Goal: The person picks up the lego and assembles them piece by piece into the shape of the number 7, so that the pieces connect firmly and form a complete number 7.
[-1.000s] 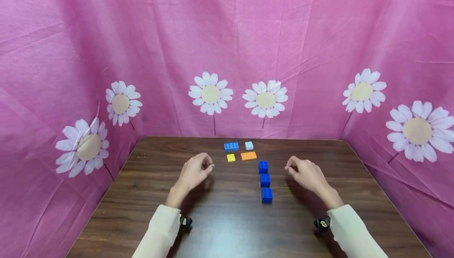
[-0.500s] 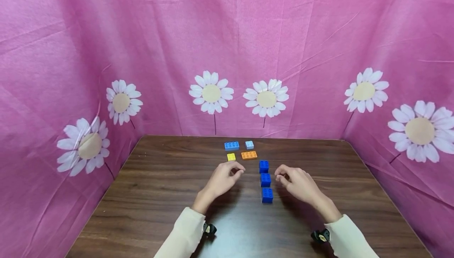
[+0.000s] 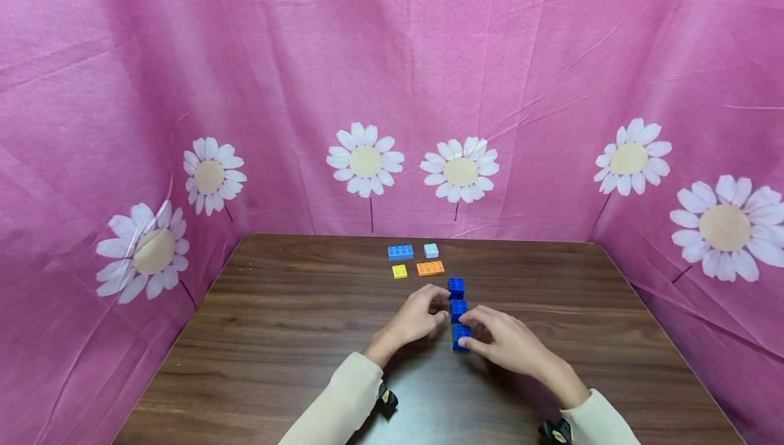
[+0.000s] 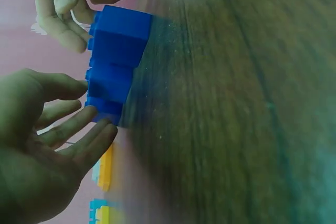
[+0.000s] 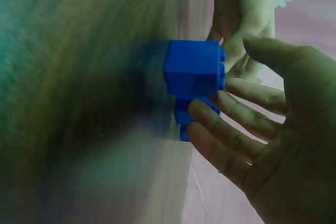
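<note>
Lower centre: three blue blocks [image 3: 458,311] are flanked by left hand [image 3: 416,314] and right hand [image 3: 513,344], both loosely spread; block sides are best pressed evenly.

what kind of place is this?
Probably a makeshift recording booth: flower-print pink cloth hangs around three sides of a wood-grain table, blue bricks stand in a row on it, and a small black device sits at each cuff.
</note>
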`<state>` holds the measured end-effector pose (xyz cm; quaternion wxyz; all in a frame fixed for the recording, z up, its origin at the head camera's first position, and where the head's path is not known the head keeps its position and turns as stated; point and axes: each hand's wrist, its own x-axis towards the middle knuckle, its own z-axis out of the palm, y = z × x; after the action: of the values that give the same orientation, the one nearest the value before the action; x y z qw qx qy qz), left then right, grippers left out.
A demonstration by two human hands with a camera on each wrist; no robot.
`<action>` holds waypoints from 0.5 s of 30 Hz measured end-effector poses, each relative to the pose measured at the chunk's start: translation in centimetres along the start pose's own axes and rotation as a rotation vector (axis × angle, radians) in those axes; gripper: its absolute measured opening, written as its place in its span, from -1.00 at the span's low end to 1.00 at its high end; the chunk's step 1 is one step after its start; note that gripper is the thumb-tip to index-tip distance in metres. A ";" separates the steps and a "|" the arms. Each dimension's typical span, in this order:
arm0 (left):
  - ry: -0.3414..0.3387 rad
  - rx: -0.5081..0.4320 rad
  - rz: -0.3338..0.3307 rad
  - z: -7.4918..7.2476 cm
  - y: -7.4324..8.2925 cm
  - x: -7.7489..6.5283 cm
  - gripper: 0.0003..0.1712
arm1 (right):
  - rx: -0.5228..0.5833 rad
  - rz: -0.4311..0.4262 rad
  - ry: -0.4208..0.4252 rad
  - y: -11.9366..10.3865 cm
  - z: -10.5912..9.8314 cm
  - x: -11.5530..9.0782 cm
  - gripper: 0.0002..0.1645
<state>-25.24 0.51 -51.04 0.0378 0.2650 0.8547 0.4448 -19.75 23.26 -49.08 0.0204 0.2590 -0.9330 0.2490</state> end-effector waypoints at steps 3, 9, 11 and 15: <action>-0.046 0.014 0.028 0.5 0.0 0.6 -0.48 | -0.015 -0.019 -0.021 0.0 0.4 -0.2 -0.53; -0.107 0.143 0.091 1.3 0.2 1.6 -0.44 | -0.003 -0.033 -0.034 0.1 1.0 -0.1 -0.59; -0.105 0.167 0.091 1.4 0.3 1.8 -0.50 | -0.005 -0.035 -0.035 0.0 1.1 -0.1 -0.60; -0.088 0.159 0.057 1.5 0.0 2.0 -0.60 | -0.009 -0.037 -0.040 0.0 1.3 0.0 -0.62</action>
<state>-26.49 2.58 -51.54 0.0415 0.3106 0.8769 0.3645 -19.66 22.61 -50.15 0.0076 0.2809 -0.9294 0.2393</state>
